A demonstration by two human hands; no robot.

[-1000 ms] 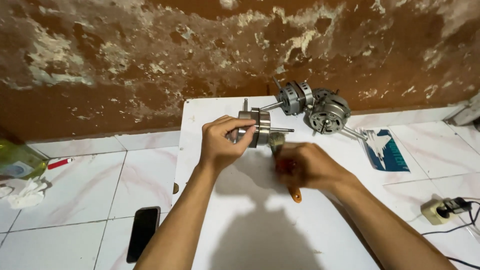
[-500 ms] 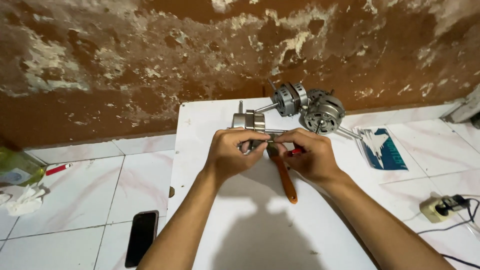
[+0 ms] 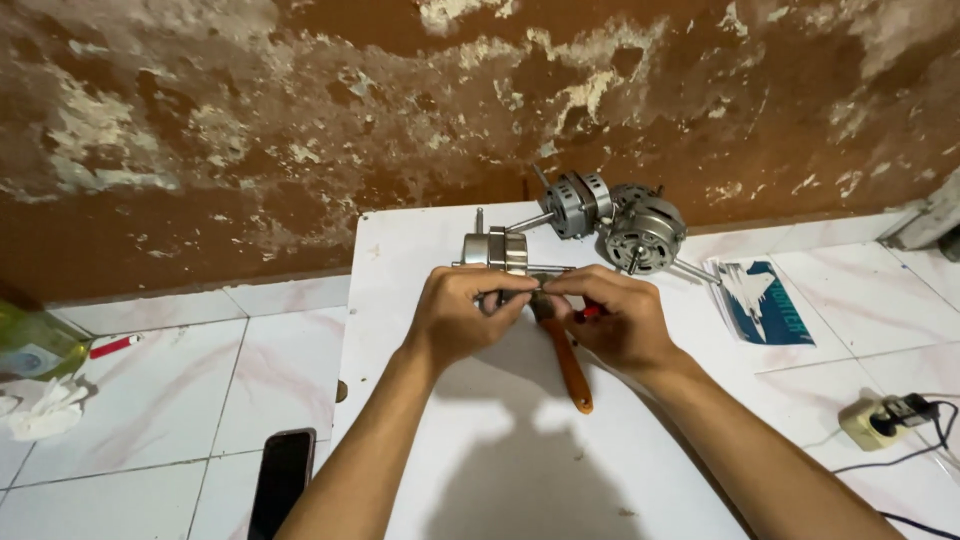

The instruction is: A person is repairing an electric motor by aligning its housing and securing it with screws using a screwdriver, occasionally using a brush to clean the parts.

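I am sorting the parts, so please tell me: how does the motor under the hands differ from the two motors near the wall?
The held motor sits beside both hands, the left hand and right hand; the two far motors lie untouched. The held motor stands alone, shaft up; the far motors lie touching each other, shafts slanting sideways. All are grey metal, on the white board.

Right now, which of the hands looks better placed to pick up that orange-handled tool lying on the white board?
Probably the right hand: the orange-handled tool lies just under it, its handle running back along that wrist. The left hand sits further off and is pinching the small motor by its shaft.
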